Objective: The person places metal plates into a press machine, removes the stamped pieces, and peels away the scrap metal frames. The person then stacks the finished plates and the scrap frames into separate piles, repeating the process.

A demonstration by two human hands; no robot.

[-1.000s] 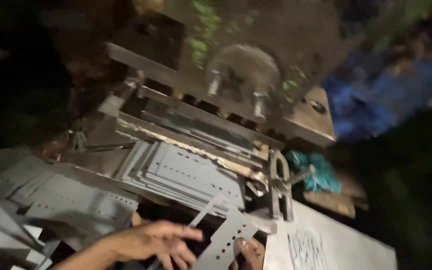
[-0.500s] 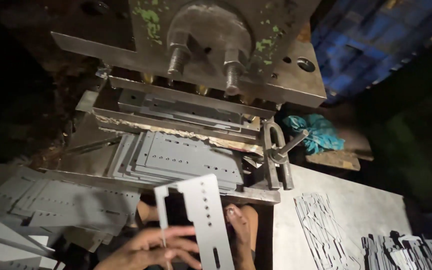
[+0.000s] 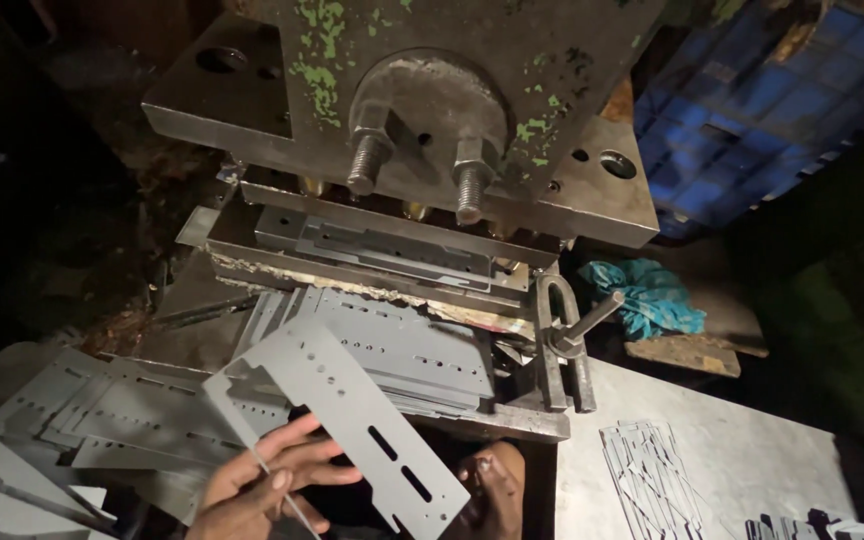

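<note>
Tilting grey punched metal plate (image 3: 342, 425)

Left hand (image 3: 257, 480) fingers spread (palm down), right hand (image 3: 492, 490) curled low

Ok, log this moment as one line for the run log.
left hand: holds punched grey metal plate, tilted | right hand: low, under plate's end, grip unclear | press die: open above stacked plates
</note>
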